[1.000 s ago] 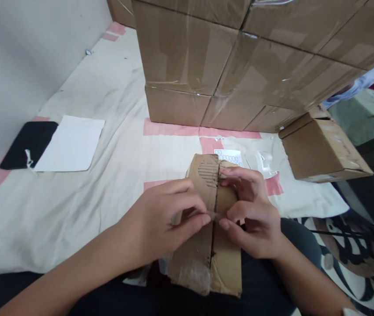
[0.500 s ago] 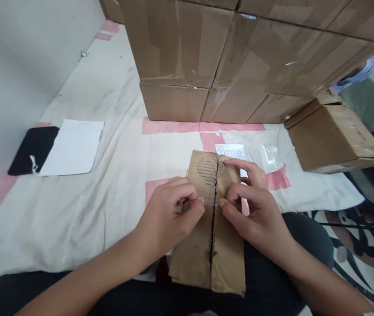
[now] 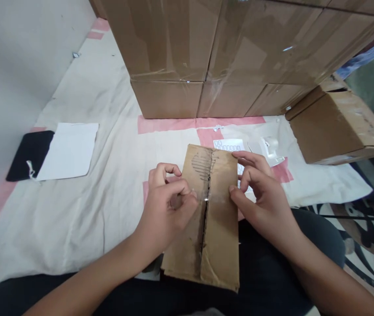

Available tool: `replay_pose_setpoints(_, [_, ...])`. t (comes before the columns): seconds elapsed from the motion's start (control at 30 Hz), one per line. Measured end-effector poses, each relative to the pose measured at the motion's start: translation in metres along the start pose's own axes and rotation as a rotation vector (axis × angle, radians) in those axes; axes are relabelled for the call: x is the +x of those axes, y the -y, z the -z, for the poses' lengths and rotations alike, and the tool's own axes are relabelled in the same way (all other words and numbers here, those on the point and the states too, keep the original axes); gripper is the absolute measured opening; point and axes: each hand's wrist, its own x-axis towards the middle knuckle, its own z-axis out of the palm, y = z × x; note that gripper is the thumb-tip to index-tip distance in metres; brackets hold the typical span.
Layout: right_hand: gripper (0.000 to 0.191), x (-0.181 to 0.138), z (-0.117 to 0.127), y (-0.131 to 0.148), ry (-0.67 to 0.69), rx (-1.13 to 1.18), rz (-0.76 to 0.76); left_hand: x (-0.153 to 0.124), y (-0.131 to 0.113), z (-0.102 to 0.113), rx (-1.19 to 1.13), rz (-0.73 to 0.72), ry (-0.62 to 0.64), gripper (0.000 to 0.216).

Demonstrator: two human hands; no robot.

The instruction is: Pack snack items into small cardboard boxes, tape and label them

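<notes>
A flat brown cardboard box (image 3: 221,237) lies tilted over my lap. A dark seam runs down its middle, and pen scribbles mark its upper left flap. Across the seam sits a short strip of clear tape (image 3: 211,198), shiny and hard to see. My left hand (image 3: 172,204) is closed in a pinch over the left flap, at what looks like the tape's left end. Thumb and fingers of my right hand (image 3: 261,188) grip the box along its right edge. The underside of the box is hidden.
Stacked taped cartons (image 3: 170,98) stand at the back, with an opened carton (image 3: 328,127) to their right. A tape roll (image 3: 271,145) and a printed sheet (image 3: 228,144) lie beyond my right hand. White paper (image 3: 70,151) overlaps a black pad (image 3: 30,153) at left.
My right hand has moved from the seam to the box's right edge. My left hand stays pinched, shifted slightly left. Clear tape now shows across the seam, and the flaps sit closer together.
</notes>
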Motion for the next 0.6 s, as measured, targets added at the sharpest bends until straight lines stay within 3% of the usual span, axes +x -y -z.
replay_pose_setpoints(0.1, [0.026,-0.002,-0.005,-0.005,-0.003,0.037,-0.073,0.001,-0.001,0.0,0.004,-0.008,0.009,0.033])
replay_pose_setpoints(0.2, [0.067,-0.001,-0.014,-0.009,0.017,0.096,-0.124,0.002,-0.002,0.0,0.002,0.001,0.005,0.036])
replay_pose_setpoints(0.27, [0.08,0.0,-0.017,-0.011,0.067,0.115,-0.143,0.002,-0.002,0.0,0.003,0.01,0.0,0.037])
replay_pose_setpoints(0.43, [0.076,0.004,-0.017,-0.011,0.121,0.154,-0.114,0.002,0.0,0.0,0.003,-0.004,-0.022,0.039])
replay_pose_setpoints(0.6, [0.079,0.004,-0.015,-0.008,0.165,0.156,-0.182,0.003,0.008,0.0,-0.055,-0.022,-0.06,0.037])
